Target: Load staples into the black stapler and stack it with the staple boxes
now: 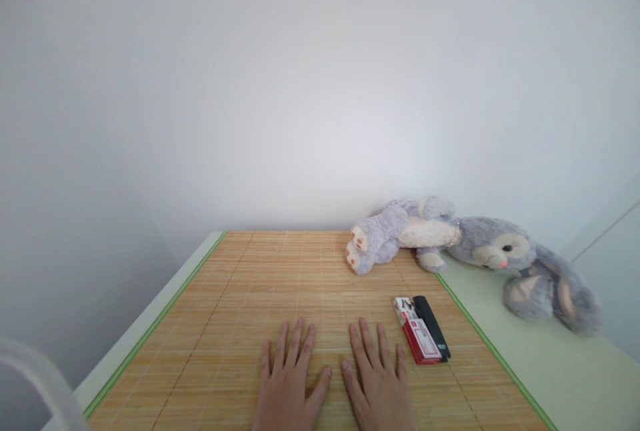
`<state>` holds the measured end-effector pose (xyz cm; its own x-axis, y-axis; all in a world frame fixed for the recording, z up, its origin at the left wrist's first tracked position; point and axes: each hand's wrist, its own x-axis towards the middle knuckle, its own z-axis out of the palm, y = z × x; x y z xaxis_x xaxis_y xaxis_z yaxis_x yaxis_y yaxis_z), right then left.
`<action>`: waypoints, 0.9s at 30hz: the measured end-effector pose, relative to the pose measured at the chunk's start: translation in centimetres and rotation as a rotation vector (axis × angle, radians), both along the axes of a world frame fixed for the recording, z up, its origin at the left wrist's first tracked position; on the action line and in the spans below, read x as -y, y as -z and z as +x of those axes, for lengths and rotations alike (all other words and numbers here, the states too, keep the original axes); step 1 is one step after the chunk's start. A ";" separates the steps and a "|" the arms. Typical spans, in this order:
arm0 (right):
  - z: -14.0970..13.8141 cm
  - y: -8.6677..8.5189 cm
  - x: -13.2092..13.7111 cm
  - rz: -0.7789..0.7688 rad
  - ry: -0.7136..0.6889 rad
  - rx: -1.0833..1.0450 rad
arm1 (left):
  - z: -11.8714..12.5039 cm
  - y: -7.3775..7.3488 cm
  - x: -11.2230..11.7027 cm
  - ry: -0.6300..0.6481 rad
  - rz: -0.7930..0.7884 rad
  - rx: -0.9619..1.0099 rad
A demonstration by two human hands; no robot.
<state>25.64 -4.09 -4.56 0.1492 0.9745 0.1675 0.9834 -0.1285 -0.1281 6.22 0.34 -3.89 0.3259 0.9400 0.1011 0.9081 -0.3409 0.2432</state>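
Both hands lie palm down and side by side on a bamboo mat (240, 311), with fingers spread and nothing held. My left hand (289, 381) is left of the middle, its thumb pointing toward the other hand. My right hand (379, 377) rests a short gap away, nearest to a small red and white box (420, 336). Lying along the right side of that box is a black stapler (432, 325). Neither hand touches the box or the stapler.
A grey plush rabbit (435, 232) lies on its side at the back right, partly off the mat, its ears on the pale green tabletop (540, 351). Behind the table stands a white wall (300, 84). A blurred pale curved object (45, 377) shows at lower left.
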 end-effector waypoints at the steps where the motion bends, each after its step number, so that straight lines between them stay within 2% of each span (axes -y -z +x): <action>1: 0.0 0.0 0.0 0.002 0.000 0.001 | 0.0 0.0 0.0 0.001 0.005 0.003; 13: -0.6 -1.1 0.4 -0.022 0.013 0.009 | -0.2 0.1 0.2 0.006 0.061 0.019; 27: -1.1 -2.0 0.9 -0.050 0.010 0.013 | -0.5 -0.5 0.8 0.015 0.083 0.068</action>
<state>24.53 -4.95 -2.55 0.1569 0.9803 0.1204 0.9836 -0.1442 -0.1080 5.74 -0.41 -3.39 0.3297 0.9226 0.2004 0.8849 -0.3759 0.2749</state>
